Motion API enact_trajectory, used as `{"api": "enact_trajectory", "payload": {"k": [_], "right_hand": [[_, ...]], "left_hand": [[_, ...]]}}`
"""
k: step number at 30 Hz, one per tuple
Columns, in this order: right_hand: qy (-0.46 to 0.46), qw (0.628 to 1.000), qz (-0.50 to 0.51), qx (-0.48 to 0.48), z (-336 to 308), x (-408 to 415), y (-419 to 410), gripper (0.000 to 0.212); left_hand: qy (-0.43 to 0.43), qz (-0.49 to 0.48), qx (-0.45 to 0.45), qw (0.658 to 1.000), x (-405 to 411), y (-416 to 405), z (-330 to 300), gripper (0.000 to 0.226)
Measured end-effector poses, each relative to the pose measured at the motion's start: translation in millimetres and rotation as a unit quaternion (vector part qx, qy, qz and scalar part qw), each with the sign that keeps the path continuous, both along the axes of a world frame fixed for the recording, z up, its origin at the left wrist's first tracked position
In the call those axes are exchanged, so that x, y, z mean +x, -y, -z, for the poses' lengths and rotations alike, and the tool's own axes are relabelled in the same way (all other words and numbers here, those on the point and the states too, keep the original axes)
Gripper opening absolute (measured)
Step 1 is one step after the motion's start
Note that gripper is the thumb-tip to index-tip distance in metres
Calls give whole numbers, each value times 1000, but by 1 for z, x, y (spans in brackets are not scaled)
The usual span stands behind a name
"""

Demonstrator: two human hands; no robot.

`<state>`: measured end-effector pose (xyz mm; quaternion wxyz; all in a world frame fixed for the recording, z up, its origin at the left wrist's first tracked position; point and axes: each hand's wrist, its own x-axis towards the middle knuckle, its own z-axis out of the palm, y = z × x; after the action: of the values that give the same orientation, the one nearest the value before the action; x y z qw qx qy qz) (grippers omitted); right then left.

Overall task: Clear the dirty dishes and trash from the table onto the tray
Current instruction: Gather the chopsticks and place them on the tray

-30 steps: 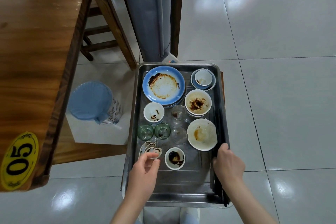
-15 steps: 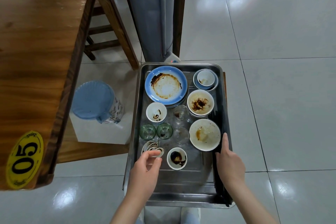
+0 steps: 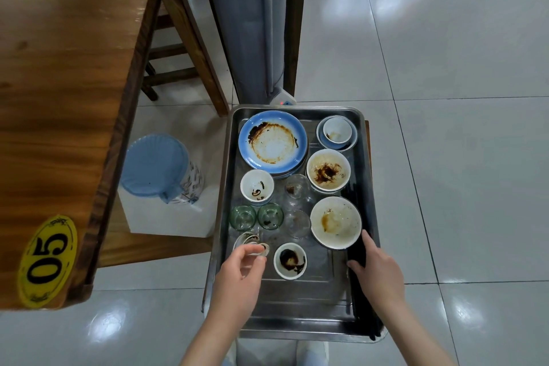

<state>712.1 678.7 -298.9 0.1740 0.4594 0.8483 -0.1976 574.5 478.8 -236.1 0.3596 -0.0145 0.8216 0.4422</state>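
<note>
Rectangular stainless-steel tray [image 3: 221, 246] loaded with stained dishes. The left hand [image 3: 237, 279] pinches a small stack of white sauce dishes [image 3: 251, 244] at the tray's near-left, its fingertips [image 3: 261, 258] on their rim. The right hand [image 3: 375, 270] rests with extended fingers on dark chopsticks [image 3: 364, 315] along the right edge, just beside the white stained bowl [image 3: 335, 221]. A small white cup with dark sauce [image 3: 289, 260] stands between the hands. The wooden counter [image 3: 59, 98] lies left.

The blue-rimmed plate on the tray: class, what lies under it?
Under the blue-rimmed plate, the edge of at least one more plate shows at its lower right. How many are stacked there, and the tray floor beneath, are covered.
</note>
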Motion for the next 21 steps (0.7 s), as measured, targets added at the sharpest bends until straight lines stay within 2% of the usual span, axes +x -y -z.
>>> {"api": "enact_trajectory", "payload": {"k": [5,9,13,17,21], "right_hand": [[21,996,87,22,-6,-5,12,8],[60,993,95,33,-5,-4,15,25],[19,991,124,38,1,-10,9,38],[11,994,103,35,0,-18,6,38],[84,995,57,24,-7,-13,13,21]], "left_hand": [[6,-3,2,1000,0,1,2,12],[22,5,0,1000,8,0,5,12],[19,13,-3,1000,11,0,5,12],[18,14,2,1000,9,0,4,13],[22,16,-4,1000,10,-1,6,13]]}}
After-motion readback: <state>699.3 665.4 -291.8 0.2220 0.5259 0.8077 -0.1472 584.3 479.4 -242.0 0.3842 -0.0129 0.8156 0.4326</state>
